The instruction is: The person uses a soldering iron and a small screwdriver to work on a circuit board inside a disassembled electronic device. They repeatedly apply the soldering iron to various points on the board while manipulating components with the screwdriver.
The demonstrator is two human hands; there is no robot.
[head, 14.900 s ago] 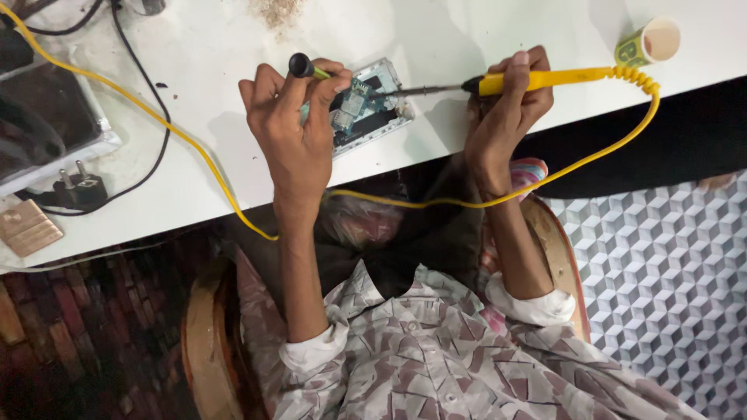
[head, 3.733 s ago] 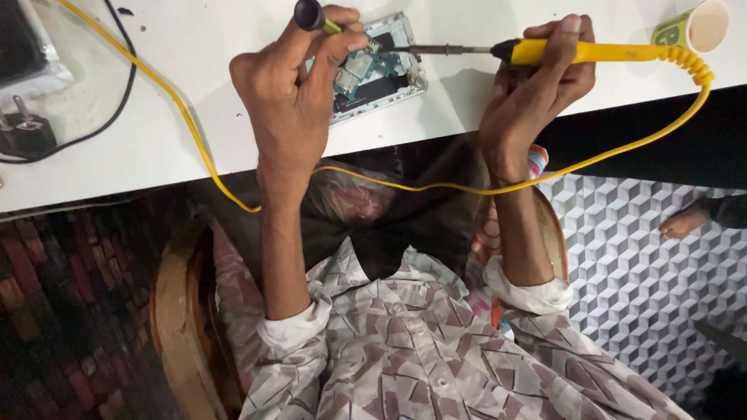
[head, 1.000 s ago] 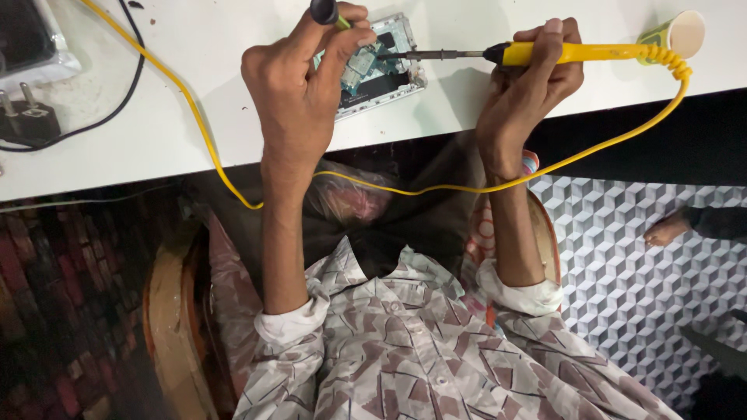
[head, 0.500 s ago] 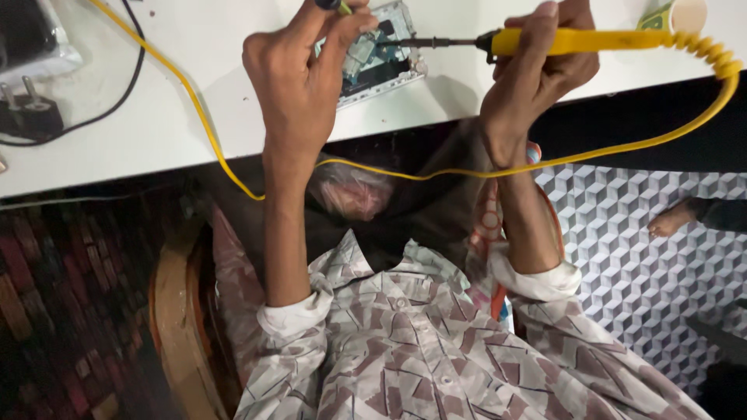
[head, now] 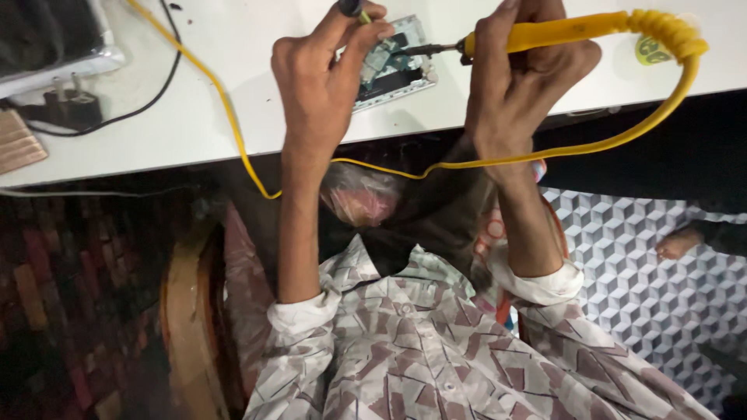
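White table (head: 194,117) edge above brick-patterned floor (head: 70,295) and cube-patterned floor (head: 622,257).

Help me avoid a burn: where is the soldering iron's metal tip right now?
In the head view, top centre: the tip juts left from the yellow soldering iron in the right hand, over the opened device beside the left hand.

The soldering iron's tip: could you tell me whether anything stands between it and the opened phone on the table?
Nothing visible does: the soldering iron in the right hand reaches the opened phone, steadied by the left hand.
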